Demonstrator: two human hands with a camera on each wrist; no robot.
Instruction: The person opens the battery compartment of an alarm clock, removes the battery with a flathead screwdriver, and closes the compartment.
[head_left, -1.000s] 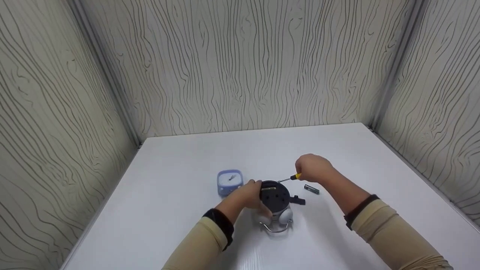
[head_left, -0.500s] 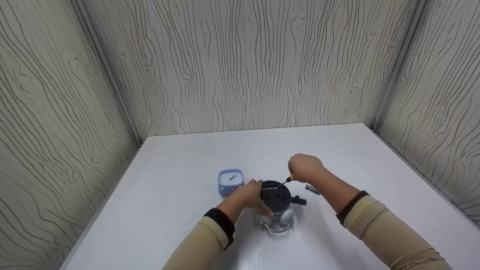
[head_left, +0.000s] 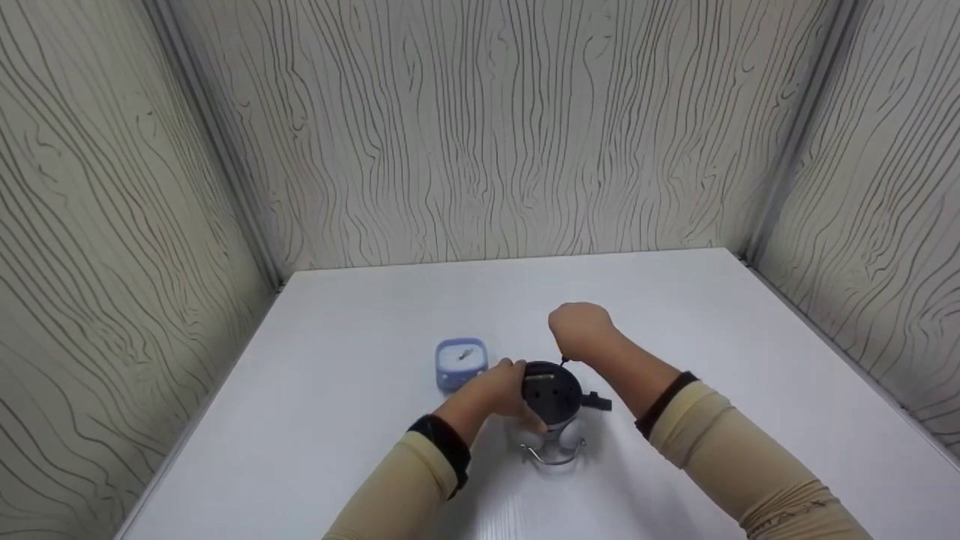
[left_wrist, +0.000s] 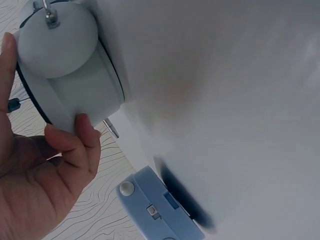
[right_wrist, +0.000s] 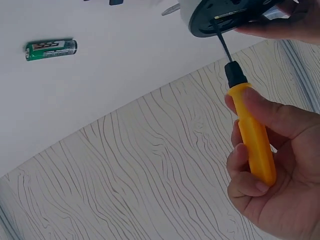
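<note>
A twin-bell alarm clock (head_left: 553,397) with a white body stands tilted over the table, its black back turned up. My left hand (head_left: 499,390) grips it from the left side, thumb and fingers on the casing (left_wrist: 97,82). My right hand (head_left: 579,330) holds a screwdriver (right_wrist: 254,135) by its yellow handle. In the right wrist view, the screwdriver's thin shaft (right_wrist: 224,45) reaches the recess in the clock's black back. From the head, my right hand hides most of the tool.
A small blue clock (head_left: 460,364) lies face up beside my left hand. A black plastic piece (head_left: 598,402) is right of the alarm clock. In the right wrist view, a green battery (right_wrist: 51,49) lies on the white table (head_left: 360,315). Patterned panels (head_left: 480,135) enclose the table.
My right hand has moved left with the screwdriver, which now stands steeper at the far edge of the clock's back. My right arm now covers the battery from the head. The left hand keeps its grip.
</note>
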